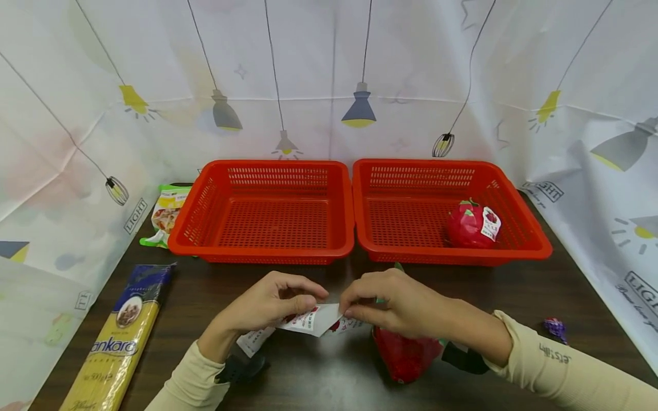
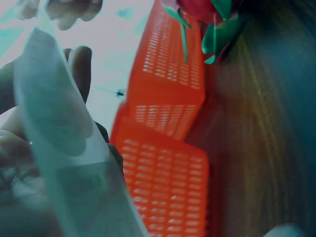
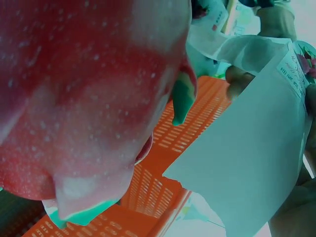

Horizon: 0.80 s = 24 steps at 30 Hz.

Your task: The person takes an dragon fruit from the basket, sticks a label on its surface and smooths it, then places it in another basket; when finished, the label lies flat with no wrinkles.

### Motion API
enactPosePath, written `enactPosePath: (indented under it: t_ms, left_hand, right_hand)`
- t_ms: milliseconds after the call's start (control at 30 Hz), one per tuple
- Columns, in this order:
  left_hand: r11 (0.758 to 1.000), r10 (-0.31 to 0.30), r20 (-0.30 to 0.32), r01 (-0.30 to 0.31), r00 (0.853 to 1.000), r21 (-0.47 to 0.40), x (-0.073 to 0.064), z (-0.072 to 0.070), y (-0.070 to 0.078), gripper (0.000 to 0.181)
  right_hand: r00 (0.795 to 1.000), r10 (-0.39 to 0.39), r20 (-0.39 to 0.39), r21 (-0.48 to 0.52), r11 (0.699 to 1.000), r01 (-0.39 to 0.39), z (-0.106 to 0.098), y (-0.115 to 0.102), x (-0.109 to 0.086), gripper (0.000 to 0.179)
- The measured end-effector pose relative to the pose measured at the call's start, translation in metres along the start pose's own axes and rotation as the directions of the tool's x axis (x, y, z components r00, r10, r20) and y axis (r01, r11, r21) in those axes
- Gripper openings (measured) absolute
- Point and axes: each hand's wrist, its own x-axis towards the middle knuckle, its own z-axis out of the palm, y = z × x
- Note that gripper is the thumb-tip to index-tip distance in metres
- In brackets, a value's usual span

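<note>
Over the table's front middle, my left hand [image 1: 275,302] pinches a white strip of stickers [image 1: 307,321] printed with dragon fruit. My right hand [image 1: 398,299] pinches the strip's right end between thumb and fingers. A loose tail of the strip [image 1: 255,341] hangs below the left hand. In the right wrist view the paper's blank face [image 3: 247,143] is turned to the camera. A red dragon fruit [image 1: 405,355] with green tips lies under the right wrist, partly hidden by it; it looms large [image 3: 89,89] in the right wrist view.
Two red plastic baskets stand side by side behind the hands. The right basket [image 1: 452,251] holds a dragon fruit [image 1: 465,227] bearing a sticker [image 1: 490,224]; the left basket [image 1: 262,252] is beside it. Spaghetti [image 1: 115,342] and a snack bag [image 1: 168,211] lie left, a purple wrapped candy [image 1: 555,328] right.
</note>
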Motion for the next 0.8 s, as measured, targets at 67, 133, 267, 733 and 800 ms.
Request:
enactPosePath:
  t_ms: [67, 133, 267, 733, 800]
  left_hand:
    - [1.000, -0.013, 0.019, 0.014, 1.000, -0.014, 0.003, 0.001, -0.004, 0.028]
    - [1.000, -0.013, 0.015, 0.013, 1.000, 0.008, 0.006, 0.002, -0.007, 0.026]
    - [0.999, -0.016, 0.000, 0.016, 1.000, 0.048, 0.009, 0.005, -0.009, 0.020]
    - [0.973, -0.160, -0.041, 0.165, 0.986, 0.162, 0.003, -0.012, -0.023, 0.014]
    - [0.954, -0.216, -0.052, 0.222, 0.975, 0.200, -0.002, -0.018, -0.029, 0.013]
  right_hand:
    - [0.999, -0.031, -0.018, -0.020, 0.999, 0.030, 0.002, -0.001, 0.000, 0.012]
    - [0.998, -0.056, -0.034, -0.043, 0.998, 0.054, 0.003, 0.000, -0.001, 0.014]
    - [0.999, -0.032, -0.037, -0.050, 0.998, 0.031, 0.006, 0.000, -0.003, 0.014]
    - [0.974, 0.205, -0.095, 0.072, 0.977, -0.198, -0.001, -0.009, -0.014, 0.009]
    - [0.966, 0.228, -0.125, 0.121, 0.969, -0.213, -0.006, -0.008, -0.022, 0.013]
